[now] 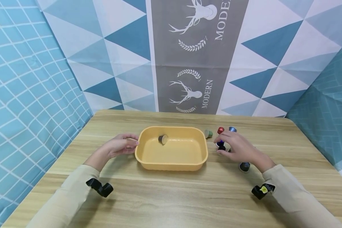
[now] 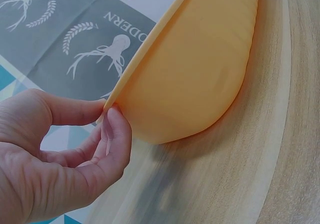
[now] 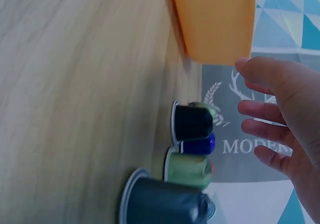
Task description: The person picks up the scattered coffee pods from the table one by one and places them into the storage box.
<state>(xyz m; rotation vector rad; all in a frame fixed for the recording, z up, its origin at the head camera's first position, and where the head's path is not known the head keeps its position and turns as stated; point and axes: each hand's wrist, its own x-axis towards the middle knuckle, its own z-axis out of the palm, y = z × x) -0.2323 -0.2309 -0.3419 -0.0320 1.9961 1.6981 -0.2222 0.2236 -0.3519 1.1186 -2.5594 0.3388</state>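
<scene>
My left hand (image 1: 121, 145) pinches the left rim of a yellow plastic basin (image 1: 171, 164) between thumb and fingers, as the left wrist view shows. Inside the basin, towards its back left, a brown coffee capsule (image 1: 161, 139) lies on its side. To the right of the basin, my right hand (image 1: 239, 146) hovers over a group of coffee capsules, fingers spread and nothing held. Beneath and around it are a black capsule (image 3: 194, 122), a dark blue capsule (image 3: 200, 145) and a light green capsule (image 3: 186, 169). The hand partly covers the group in the head view.
Behind the right hand stand a red capsule (image 1: 220, 130) and a light blue capsule (image 1: 232, 129). A green capsule (image 1: 208, 133) lies by the basin's right wall. Nearer the front is a dark capsule (image 1: 244, 167). Patterned cloth (image 1: 125, 47) hangs behind the wooden table (image 1: 171, 196).
</scene>
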